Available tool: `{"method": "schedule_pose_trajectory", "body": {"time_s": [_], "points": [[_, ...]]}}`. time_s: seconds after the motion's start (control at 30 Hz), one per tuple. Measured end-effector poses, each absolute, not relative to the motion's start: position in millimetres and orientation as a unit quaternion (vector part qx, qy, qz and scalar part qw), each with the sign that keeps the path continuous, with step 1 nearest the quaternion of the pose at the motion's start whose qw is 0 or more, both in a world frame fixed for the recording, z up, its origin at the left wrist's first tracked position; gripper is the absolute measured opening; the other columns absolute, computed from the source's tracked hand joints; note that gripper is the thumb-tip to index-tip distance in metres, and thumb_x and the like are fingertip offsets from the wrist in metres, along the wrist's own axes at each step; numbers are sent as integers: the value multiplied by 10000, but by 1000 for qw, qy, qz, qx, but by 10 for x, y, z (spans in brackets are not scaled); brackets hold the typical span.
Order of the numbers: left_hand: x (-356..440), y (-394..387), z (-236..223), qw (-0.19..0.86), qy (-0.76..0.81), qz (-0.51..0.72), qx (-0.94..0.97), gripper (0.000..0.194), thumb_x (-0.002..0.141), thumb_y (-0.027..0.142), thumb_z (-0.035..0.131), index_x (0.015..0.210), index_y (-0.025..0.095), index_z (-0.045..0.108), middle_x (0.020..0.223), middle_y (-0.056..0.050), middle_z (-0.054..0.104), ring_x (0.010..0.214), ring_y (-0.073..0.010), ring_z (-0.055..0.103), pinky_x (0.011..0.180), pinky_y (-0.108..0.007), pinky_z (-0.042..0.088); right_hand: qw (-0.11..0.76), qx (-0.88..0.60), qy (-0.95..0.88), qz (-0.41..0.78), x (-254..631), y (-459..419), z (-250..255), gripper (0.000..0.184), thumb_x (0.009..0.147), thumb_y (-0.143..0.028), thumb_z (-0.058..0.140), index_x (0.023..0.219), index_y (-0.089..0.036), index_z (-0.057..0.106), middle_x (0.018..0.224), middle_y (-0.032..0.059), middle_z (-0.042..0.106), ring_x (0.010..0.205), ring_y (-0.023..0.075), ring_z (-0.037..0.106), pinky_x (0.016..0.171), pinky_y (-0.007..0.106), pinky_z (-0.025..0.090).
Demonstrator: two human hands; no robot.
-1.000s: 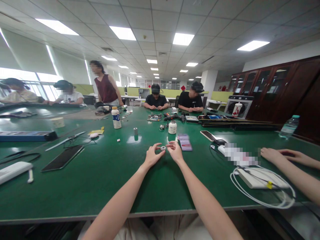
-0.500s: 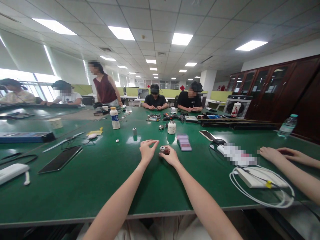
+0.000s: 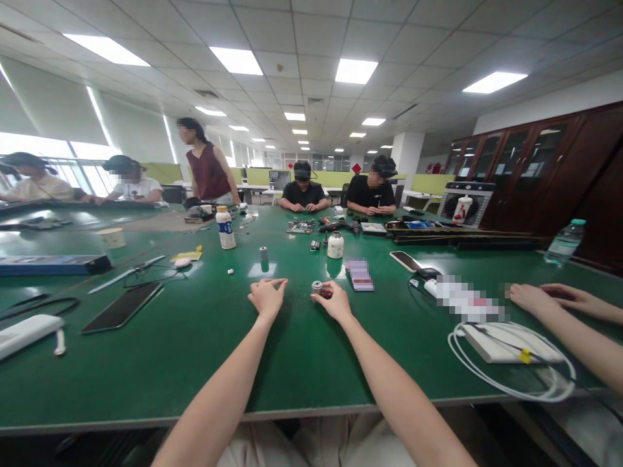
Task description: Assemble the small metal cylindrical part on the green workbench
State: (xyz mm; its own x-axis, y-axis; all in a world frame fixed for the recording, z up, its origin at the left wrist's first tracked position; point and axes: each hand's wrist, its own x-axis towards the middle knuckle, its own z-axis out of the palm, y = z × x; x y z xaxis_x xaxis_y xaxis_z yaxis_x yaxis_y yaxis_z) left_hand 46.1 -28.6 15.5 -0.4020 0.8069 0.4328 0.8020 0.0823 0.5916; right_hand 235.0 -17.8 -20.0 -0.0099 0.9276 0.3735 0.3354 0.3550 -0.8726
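My right hand [image 3: 333,302] holds a small silver metal cylinder [image 3: 317,287] upright at the table, between thumb and fingers. The cylinder's round top, with a darker centre, faces up. To its left, apart from it, my left hand [image 3: 268,297] is in a pinch, the tips of thumb and index finger together. Whatever sits in that pinch, if anything, is too small to make out. Beyond my left hand stands a second small grey metal cylinder [image 3: 263,253] on the green table [image 3: 209,363].
A white jar [image 3: 335,246] and a phone [image 3: 359,275] lie beyond my right hand. A bottle with a blue label [image 3: 226,228] stands farther left; a dark tablet [image 3: 122,308] lies nearer. At right are a coiled white cable [image 3: 496,387] and another person's hands [image 3: 530,298].
My left hand has come away from the cylinder and moved left in a pinch. The right hand has closed round the cylinder and stays near the same place.
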Motion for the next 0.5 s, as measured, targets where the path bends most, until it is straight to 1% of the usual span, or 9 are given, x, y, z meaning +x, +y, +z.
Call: {"method": "schedule_pose_trajectory", "body": {"time_s": [0.1,0.17,0.3,0.5], "points": [[664,-279,214,47,599,473,644,237,880,383,575,957,265,765,1019,-53,743,1028,-250,620,944,-387,448,502,-490,-654,284,2338,-187,-194,277,685,-321,781,894,-224,627,891,42,754,817,216,724,795,368,573],[791,-265,215,95,559,483,668,228,870,365,587,943,243,766,954,-39,761,929,-215,671,901,-338,482,499,-489,-658,281,2330,-185,-197,264,688,-306,779,893,-233,630,880,31,755,813,217,726,793,365,574],[922,-262,192,146,538,477,679,231,844,382,610,928,237,769,925,-26,771,855,-206,701,850,-325,516,501,-481,-663,280,2321,-174,-206,243,700,-305,769,884,-245,622,872,17,753,815,212,727,799,360,574],[926,-284,210,130,548,468,681,226,848,361,599,936,240,769,924,-21,772,810,-192,695,832,-318,520,496,-486,-666,272,2324,-173,-213,239,697,-309,768,862,-251,606,884,17,752,837,217,725,817,372,570]]}}
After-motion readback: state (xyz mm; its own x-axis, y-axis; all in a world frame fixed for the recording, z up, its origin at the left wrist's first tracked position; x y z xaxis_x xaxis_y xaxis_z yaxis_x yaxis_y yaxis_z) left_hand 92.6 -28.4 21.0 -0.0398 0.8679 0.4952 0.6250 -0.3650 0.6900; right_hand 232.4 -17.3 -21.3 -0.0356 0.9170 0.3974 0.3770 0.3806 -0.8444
